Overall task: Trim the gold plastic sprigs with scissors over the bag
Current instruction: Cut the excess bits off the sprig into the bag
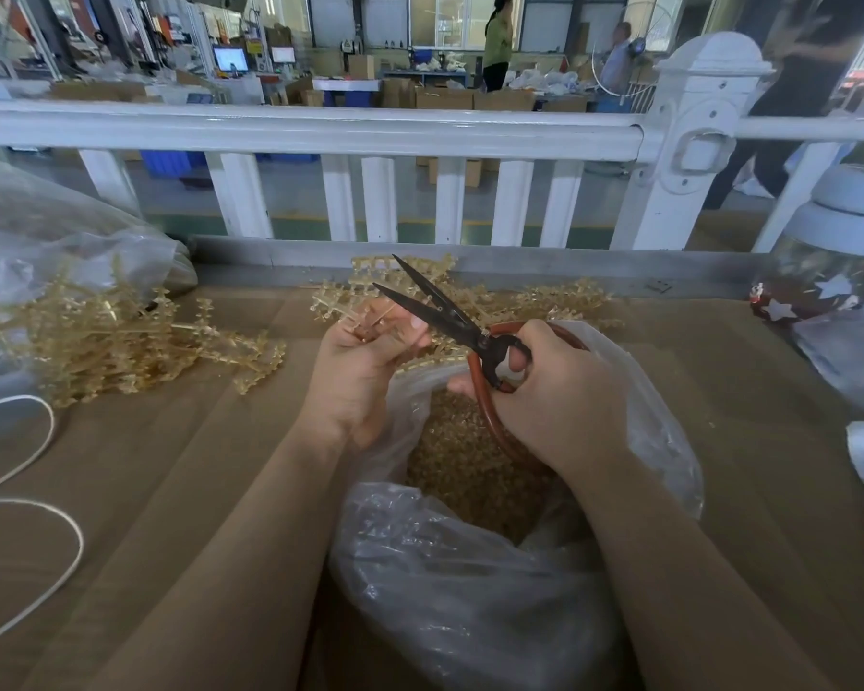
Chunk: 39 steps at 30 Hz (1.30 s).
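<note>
While the left hand [357, 376] pinches a gold plastic sprig [340, 304] between curled fingers, the right hand [554, 391] grips the red-handled scissors [450, 319], whose dark blades stand parted just beside that pinch. Below both hands gapes the clear plastic bag [470, 566], holding gold trimmings [465, 466]; a pile of untrimmed sprigs [116, 341] lies left of the grip.

jar [839, 251] cut by right edge, scissors' lower handle [490, 416] behind right hand [559, 391]

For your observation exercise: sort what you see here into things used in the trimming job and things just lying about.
In use: left hand holding sprig; right hand gripping scissors; bag; sprig pile.
Lying about: white cord; star-patterned jar; white railing.
</note>
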{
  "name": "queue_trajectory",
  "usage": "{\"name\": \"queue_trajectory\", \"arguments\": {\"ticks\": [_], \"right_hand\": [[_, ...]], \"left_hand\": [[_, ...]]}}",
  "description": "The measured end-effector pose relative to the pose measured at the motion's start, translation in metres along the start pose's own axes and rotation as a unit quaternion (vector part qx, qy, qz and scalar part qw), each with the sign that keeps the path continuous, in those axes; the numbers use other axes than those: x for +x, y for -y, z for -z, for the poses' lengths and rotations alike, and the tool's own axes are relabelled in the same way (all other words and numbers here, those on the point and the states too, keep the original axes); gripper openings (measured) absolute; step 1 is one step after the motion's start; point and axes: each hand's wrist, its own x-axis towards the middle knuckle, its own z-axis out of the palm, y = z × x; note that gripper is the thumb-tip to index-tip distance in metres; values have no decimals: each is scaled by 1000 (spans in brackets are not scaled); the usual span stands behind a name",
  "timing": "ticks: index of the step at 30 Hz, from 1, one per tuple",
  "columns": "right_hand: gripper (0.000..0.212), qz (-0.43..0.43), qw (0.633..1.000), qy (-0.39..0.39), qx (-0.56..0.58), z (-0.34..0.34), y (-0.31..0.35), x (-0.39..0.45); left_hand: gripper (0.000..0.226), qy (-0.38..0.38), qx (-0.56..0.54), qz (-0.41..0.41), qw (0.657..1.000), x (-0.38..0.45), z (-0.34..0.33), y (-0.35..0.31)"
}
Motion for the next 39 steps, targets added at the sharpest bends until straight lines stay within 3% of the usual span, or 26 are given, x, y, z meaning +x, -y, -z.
{"name": "queue_trajectory", "arguments": {"ticks": [11, 21, 25, 39], "right_hand": [[57, 34, 997, -66, 6, -2, 1, -1], [55, 21, 999, -39, -3, -3, -1, 1], [56, 14, 999, -28, -7, -1, 1, 2], [54, 37, 998, -41, 10, -2, 1, -1]], "left_hand": [[9, 23, -5, 9, 1000, -1, 1, -2], [11, 54, 20, -15, 998, -3, 0, -2], [4, 32, 31, -18, 999, -3, -1, -2], [14, 18, 12, -12, 1000, -6, -5, -5]]}}
